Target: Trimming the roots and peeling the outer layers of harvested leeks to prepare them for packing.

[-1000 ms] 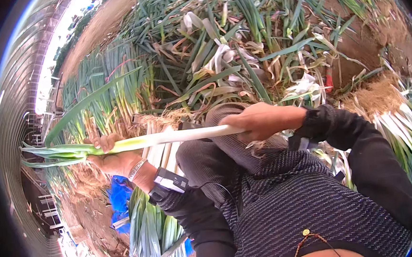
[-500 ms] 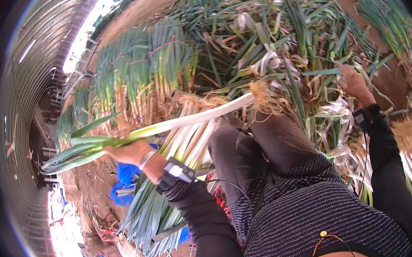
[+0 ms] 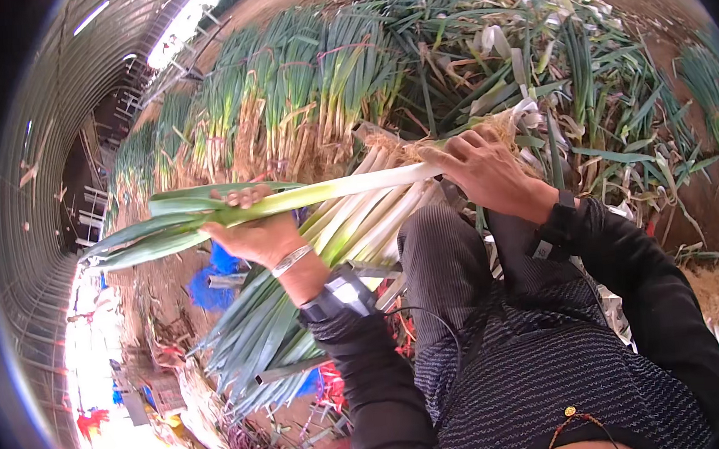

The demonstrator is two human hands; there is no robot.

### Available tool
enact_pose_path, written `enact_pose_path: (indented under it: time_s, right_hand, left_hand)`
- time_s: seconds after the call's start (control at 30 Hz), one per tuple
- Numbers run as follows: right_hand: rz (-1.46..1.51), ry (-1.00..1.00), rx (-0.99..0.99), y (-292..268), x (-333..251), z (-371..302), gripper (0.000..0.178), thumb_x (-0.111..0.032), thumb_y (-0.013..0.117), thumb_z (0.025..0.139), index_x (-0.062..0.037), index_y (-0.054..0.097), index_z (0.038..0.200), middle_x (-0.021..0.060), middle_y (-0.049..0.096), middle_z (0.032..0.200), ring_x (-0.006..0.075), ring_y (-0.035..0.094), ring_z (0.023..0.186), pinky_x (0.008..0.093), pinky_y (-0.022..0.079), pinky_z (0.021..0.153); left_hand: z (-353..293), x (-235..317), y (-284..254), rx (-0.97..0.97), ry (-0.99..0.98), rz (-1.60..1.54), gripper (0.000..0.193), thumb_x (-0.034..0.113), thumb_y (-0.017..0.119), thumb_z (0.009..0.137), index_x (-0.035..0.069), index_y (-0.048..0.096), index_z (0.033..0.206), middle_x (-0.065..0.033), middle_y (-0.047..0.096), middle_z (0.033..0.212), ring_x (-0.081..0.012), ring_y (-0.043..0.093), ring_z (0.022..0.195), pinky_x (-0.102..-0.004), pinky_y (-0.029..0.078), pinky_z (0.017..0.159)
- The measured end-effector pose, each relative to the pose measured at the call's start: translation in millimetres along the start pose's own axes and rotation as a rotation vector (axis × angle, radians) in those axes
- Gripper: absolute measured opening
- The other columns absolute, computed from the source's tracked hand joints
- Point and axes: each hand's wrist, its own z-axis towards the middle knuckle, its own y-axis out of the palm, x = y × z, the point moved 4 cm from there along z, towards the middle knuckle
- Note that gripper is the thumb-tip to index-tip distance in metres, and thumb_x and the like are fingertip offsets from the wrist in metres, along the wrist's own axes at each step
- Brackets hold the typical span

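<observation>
A single long leek (image 3: 348, 186) lies crosswise in front of me, green leaves to the left, white shank to the right. My left hand (image 3: 256, 232) is closed round it where the leaves begin. At the root end, my right hand (image 3: 493, 173) has its fingers curled over the shank, partly hiding the roots. Below it, a pile of trimmed leeks (image 3: 369, 236) rests slantwise on a metal frame (image 3: 290, 369) beside my knee, roots up and leaves hanging down to the left.
Tied leek bundles (image 3: 292, 87) stand upright in a row at the far left. Stripped leaves (image 3: 481, 57) are heaped ahead and to the right, with another bundle (image 3: 713, 100) beyond. Blue plastic (image 3: 209, 285) lies on the ground left of the pile.
My right hand has come left from above the loose leaves on the right and now grips the leek's root end. My left hand keeps hold of the leek.
</observation>
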Motion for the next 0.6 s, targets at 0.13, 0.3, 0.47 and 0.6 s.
enact_pose_path:
  time_s: [0.13, 0.3, 0.47, 0.6]
  right_hand:
    - [0.09, -0.106, -0.038, 22, -16, 25, 0.04, -0.011, 0.06, 0.083, -0.0171, 0.058, 0.123, 0.0029, 0.059, 0.095, 0.0196, 0.056, 0.089, 0.0355, 0.039, 0.084]
    - [0.157, -0.182, -0.153, 62, -35, 51, 0.043, -0.013, 0.063, 0.083, -0.0235, 0.058, 0.124, 0.0001, 0.062, 0.098, 0.0182, 0.057, 0.1, 0.036, 0.04, 0.09]
    - [0.228, -0.258, -0.286, 112, -18, 51, 0.042, -0.022, 0.072, 0.074, -0.0228, 0.063, 0.115, -0.0008, 0.06, 0.091, 0.0203, 0.058, 0.093, 0.0362, 0.042, 0.086]
    - [0.194, -0.259, -0.417, 151, -5, 31, 0.031, -0.02, 0.073, 0.069, -0.0192, 0.069, 0.099, 0.0006, 0.061, 0.086, 0.0224, 0.06, 0.09, 0.0364, 0.045, 0.084]
  left_hand:
    - [-1, 89, -2, -0.149, 0.12, 0.154, 0.043, 0.037, 0.071, 0.083, 0.007, 0.055, 0.108, -0.0013, 0.055, 0.081, -0.0131, 0.053, 0.07, -0.03, 0.045, 0.072]
    - [-26, 162, -31, -0.062, 0.251, 0.327, 0.048, 0.03, 0.07, 0.086, 0.005, 0.052, 0.123, -0.0071, 0.055, 0.106, -0.0213, 0.055, 0.099, -0.0382, 0.048, 0.09]
    - [-82, 183, -119, 0.291, 0.241, 0.468, 0.045, 0.026, 0.069, 0.087, 0.007, 0.054, 0.125, -0.0122, 0.059, 0.125, -0.0259, 0.058, 0.111, -0.0469, 0.048, 0.094]
    - [-134, 157, -223, 0.617, -0.135, 0.346, 0.036, 0.027, 0.065, 0.09, 0.01, 0.058, 0.121, -0.0074, 0.066, 0.115, -0.0259, 0.063, 0.102, -0.0435, 0.051, 0.085]
